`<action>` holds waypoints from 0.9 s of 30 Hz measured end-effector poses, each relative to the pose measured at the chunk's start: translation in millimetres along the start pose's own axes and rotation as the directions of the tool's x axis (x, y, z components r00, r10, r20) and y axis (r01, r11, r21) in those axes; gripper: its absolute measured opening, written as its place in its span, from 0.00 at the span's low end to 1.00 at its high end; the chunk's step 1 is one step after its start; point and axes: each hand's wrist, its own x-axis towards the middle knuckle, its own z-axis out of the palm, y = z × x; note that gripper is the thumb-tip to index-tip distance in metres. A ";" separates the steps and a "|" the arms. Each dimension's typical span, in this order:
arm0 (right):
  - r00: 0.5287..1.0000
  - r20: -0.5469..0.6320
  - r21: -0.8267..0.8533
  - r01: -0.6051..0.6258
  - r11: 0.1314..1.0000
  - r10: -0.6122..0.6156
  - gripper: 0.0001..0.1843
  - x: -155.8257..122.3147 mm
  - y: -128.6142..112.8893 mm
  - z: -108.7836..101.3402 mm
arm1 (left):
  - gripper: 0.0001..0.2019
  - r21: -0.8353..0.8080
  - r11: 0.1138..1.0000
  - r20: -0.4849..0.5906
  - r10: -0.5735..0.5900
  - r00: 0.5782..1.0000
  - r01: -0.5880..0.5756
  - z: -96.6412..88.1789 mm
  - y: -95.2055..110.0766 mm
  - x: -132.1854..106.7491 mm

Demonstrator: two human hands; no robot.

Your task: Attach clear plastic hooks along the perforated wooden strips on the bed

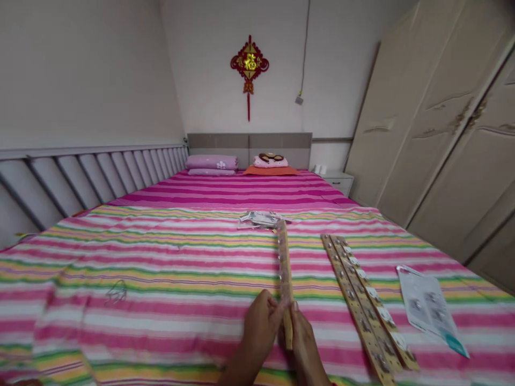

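Note:
A long, narrow tan strip (285,268) stands nearly edge-on above the striped bed sheet, pointing away from me. Small shiny bits line its left side, too small to name. My left hand (257,321) closes on the near part of the strip from the left, thumb and fingers pressed to it. From the right, my right hand (303,335) grips the same part, thumb along the edge. Similar tan strips (354,300) lie side by side to the right, carrying rows of small shiny pieces and white round pieces.
Right of the strips lies a clear packet (428,303) with a teal corner and small items inside. A pile of flat packets (261,219) rests beyond the held strip. A thin loop of cord (116,292) is at left. Folded bedding (212,163) sits by the headboard (217,141).

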 end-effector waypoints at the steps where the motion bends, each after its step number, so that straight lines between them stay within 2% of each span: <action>1: 0.999 0.032 0.012 -0.009 1.000 0.009 0.22 3.7 2.6 7.9 | 0.18 0.034 0.999 -0.002 -0.001 1.000 0.001 -6.0 -1.6 2.9; 4: 0.997 0.077 0.030 -0.014 0.999 0.012 0.20 15.0 9.9 28.2 | 0.17 0.045 0.998 -0.050 0.053 0.997 -0.050 -23.1 -13.4 13.1; 7: 0.992 0.123 -0.028 -0.006 1.000 0.010 0.16 26.5 11.2 47.4 | 0.19 -0.055 0.995 -0.139 0.079 0.987 -0.087 -48.1 -33.2 28.7; 10: 0.978 0.202 -0.130 -0.016 0.991 0.042 0.18 37.3 8.1 69.8 | 0.20 -0.246 0.969 -0.185 -0.025 0.982 -0.022 -88.0 -59.7 52.5; 12: 0.970 0.236 -0.187 -0.009 0.982 0.054 0.22 43.4 7.4 85.0 | 0.21 -0.339 0.936 -0.152 -0.160 0.975 0.100 -121.0 -80.7 69.6; 14: 0.963 0.268 -0.235 0.027 0.972 0.038 0.25 48.3 9.9 97.7 | 0.20 -0.298 0.942 -0.182 -0.213 0.960 0.152 -154.7 -101.5 82.7; 16: 0.953 0.301 -0.248 0.065 0.967 0.013 0.27 52.5 15.7 106.5 | 0.16 -0.138 0.977 -0.325 -0.198 0.925 0.161 -183.8 -117.4 88.9; 18: 0.940 0.340 -0.251 0.082 0.965 0.009 0.26 56.2 23.6 112.1 | 0.12 -0.015 0.986 -0.465 -0.156 0.871 0.168 -202.4 -123.7 88.5; 20: 0.929 0.371 -0.240 0.097 0.966 -0.001 0.24 58.9 31.7 116.3 | 0.12 0.047 0.989 -0.558 -0.093 0.825 0.143 -206.0 -118.8 85.6; 22: 0.917 0.398 -0.218 0.113 0.969 -0.017 0.22 59.6 37.4 121.4 | 0.14 0.069 0.994 -0.588 -0.028 0.809 0.084 -194.5 -105.4 84.6; 23: 0.911 0.412 -0.209 0.115 0.971 -0.019 0.21 59.2 39.0 124.6 | 0.16 0.031 0.999 -0.563 -0.019 0.826 0.044 -184.5 -97.1 85.7; 25: 0.902 0.431 -0.198 0.105 0.975 -0.010 0.21 57.1 39.4 131.8 | 0.23 -0.138 0.990 -0.467 -0.080 0.881 0.016 -160.9 -81.5 91.5; 27: 0.896 0.444 -0.201 0.108 0.974 -0.008 0.20 54.7 37.3 138.3 | 0.27 -0.215 0.976 -0.438 -0.132 0.889 0.038 -139.6 -70.1 100.2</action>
